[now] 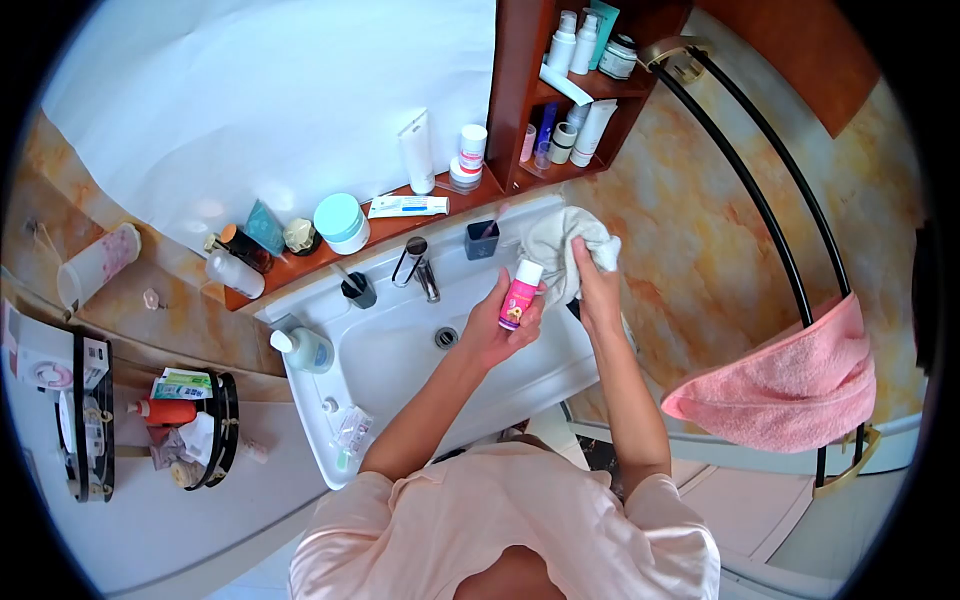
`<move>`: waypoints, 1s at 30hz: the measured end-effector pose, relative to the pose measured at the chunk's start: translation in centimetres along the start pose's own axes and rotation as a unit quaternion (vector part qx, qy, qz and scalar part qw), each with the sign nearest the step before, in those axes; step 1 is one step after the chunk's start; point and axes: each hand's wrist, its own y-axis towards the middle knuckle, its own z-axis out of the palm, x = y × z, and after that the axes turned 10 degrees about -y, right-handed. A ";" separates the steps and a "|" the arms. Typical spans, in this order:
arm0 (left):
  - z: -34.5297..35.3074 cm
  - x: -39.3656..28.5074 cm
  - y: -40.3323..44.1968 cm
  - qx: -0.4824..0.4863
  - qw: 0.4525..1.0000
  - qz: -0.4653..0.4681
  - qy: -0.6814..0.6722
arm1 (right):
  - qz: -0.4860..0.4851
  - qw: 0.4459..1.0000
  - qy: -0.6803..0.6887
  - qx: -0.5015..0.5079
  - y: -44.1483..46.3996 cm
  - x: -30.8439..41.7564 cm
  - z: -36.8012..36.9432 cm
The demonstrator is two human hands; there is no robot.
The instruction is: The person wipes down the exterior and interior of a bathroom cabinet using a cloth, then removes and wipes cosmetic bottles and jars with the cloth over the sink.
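My left hand (pixel 498 325) is closed around a small pink bottle with a white cap (pixel 520 296), held above the right part of the washbasin (pixel 420 385). In my right hand (pixel 597 285) is a pale, crumpled cloth (pixel 565 250), gripped at its right side and hanging beside the bottle. Part of the cloth lies over the basin's back right corner. Just left of the cloth, a dark grey cup (pixel 482 240) stands on the basin's rim. The chrome faucet (pixel 421 268) is further left, behind the drain.
Tubes and jars, including a turquoise-lidded jar (pixel 342 224), line the wooden ledge (pixel 290 275). A pump bottle (pixel 303 350) stands at the basin's left corner. Cosmetics fill the wooden cabinet (pixel 513 100). A pink towel (pixel 790 380) hangs on the black rail at right; loaded black racks (pixel 228 430) hang at left.
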 end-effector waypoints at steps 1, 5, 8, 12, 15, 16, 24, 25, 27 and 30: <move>0.1 -0.2 0.1 0.001 1.000 0.003 0.004 | -0.019 1.000 0.011 -0.017 -0.1 0.0 -0.2; -0.2 -0.6 0.6 0.034 0.999 -0.004 0.009 | -0.019 0.999 -0.044 -0.012 -1.0 0.1 -1.5; 1.6 -0.4 1.1 -0.079 0.997 0.018 -0.002 | -0.036 0.996 -0.075 -0.013 -1.7 0.4 -1.8; 1.9 -0.5 1.8 -0.083 0.995 0.047 0.017 | -0.080 0.994 -0.071 -0.011 -2.4 1.6 -1.5; 2.1 -0.2 2.2 -0.103 0.991 0.053 0.066 | -0.080 0.986 -0.143 0.013 -2.5 2.4 -1.6; 1.8 0.0 2.4 -0.100 0.988 0.058 0.101 | -0.103 0.988 -0.105 0.036 -2.4 2.6 -1.2; 3.7 0.8 2.2 -0.094 0.895 0.078 0.428 | -0.061 0.996 -0.066 0.019 0.7 2.0 -1.5; 4.7 0.4 2.3 -0.070 0.892 0.106 0.435 | -0.035 0.998 -0.033 -0.029 1.2 1.1 -2.3; 7.3 -0.2 2.8 -0.020 0.880 0.167 0.444 | -0.017 0.997 0.034 -0.072 1.3 -0.1 -4.0; 13.5 -3.6 5.6 -0.007 0.843 0.208 0.496 | 0.025 0.994 0.038 -0.098 -0.4 -1.1 -6.2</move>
